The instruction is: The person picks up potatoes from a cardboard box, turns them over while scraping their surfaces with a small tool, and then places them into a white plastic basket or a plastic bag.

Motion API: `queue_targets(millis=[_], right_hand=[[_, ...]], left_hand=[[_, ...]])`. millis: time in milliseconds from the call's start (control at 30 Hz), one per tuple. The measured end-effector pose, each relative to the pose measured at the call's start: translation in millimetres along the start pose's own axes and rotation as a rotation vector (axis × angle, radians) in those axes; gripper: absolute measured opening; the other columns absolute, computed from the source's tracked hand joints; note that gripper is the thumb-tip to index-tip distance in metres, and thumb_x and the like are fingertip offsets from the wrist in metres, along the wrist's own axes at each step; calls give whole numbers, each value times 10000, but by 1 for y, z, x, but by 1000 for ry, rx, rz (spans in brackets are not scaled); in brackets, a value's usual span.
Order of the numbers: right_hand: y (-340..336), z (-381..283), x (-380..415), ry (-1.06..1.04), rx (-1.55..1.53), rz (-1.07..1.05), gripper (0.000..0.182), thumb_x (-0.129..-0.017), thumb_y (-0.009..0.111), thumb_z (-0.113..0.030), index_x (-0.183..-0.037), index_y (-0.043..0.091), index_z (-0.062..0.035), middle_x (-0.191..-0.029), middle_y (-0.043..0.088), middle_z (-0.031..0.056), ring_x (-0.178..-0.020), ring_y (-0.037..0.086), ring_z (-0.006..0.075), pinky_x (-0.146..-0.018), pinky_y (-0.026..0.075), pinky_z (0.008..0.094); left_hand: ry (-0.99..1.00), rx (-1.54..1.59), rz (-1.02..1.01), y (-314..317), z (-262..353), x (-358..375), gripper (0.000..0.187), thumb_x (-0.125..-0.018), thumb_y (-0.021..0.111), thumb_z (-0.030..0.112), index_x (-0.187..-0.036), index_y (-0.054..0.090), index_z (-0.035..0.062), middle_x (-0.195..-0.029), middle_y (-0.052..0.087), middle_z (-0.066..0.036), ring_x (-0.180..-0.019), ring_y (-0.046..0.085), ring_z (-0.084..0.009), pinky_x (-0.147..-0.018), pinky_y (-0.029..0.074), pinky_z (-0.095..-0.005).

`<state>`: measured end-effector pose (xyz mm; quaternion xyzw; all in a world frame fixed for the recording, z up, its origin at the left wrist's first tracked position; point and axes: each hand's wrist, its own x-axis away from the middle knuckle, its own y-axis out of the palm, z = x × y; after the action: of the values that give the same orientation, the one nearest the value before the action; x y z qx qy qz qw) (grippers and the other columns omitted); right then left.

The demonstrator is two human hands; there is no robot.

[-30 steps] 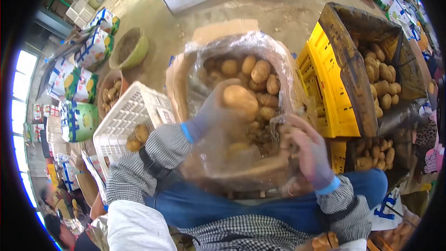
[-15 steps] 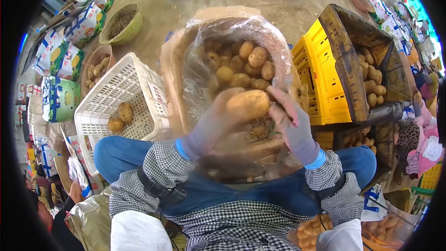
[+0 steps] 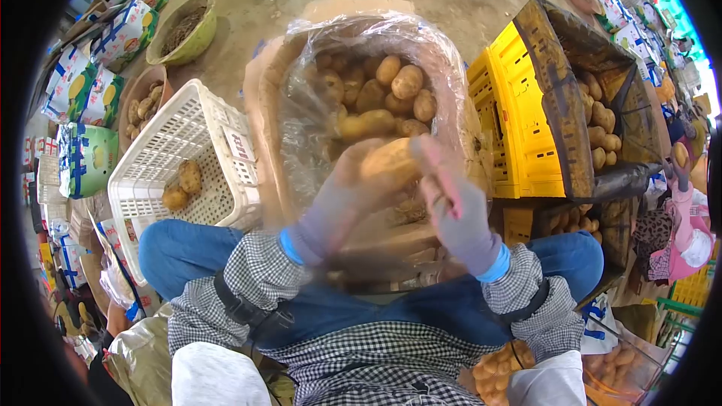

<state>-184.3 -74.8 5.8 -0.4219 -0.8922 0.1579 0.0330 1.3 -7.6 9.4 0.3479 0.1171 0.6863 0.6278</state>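
Observation:
My gloved left hand (image 3: pixel 342 199) grips a large yellow-brown potato (image 3: pixel 389 163) in front of my chest. My gloved right hand (image 3: pixel 451 207) rests against the potato's right side, fingers up along it; both hands are motion-blurred. Just beyond them stands a cardboard box lined with a clear plastic bag (image 3: pixel 301 105), holding several potatoes (image 3: pixel 391 94). Left of my knee a white plastic basket (image 3: pixel 162 158) holds two small potatoes (image 3: pixel 183 184).
A yellow crate (image 3: pixel 508 128) lined with a dark sack holds more potatoes at the right. Printed fruit cartons (image 3: pixel 90 90), a green bowl (image 3: pixel 184 34) and a brown bowl of potatoes (image 3: pixel 143 109) stand at the left. Another person's sleeve (image 3: pixel 681 218) shows at the far right.
My left hand lifted the potato out of the bag toward me. My right hand left the bag's edge and came up against the potato. The view shifted slightly right.

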Motion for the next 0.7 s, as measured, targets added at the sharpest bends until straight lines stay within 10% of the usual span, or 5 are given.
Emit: queue_targets(millis=[367,700], right_hand=[[-9,-2,-4,58,-249,186,464,-978,481,-43,-1436,412,-18,-955,560,-21,-685,463,16,-563,384,169],[-18,16,-4,13,-134,26,391,-993,547,-247,-1298,552,-1,-1116,629,27,-927,581,97,-808,477,239]], left_hand=[[-114,218,-187,-2,4,-2,625,-926,612,389,-1437,330,164,-1435,385,-120,-1241,509,-298,-1005,492,-388],[-111,204,-241,2,-1,0,664,-906,645,363,-1437,314,143,-1403,411,-124,-1191,546,-300,-886,543,-340]])
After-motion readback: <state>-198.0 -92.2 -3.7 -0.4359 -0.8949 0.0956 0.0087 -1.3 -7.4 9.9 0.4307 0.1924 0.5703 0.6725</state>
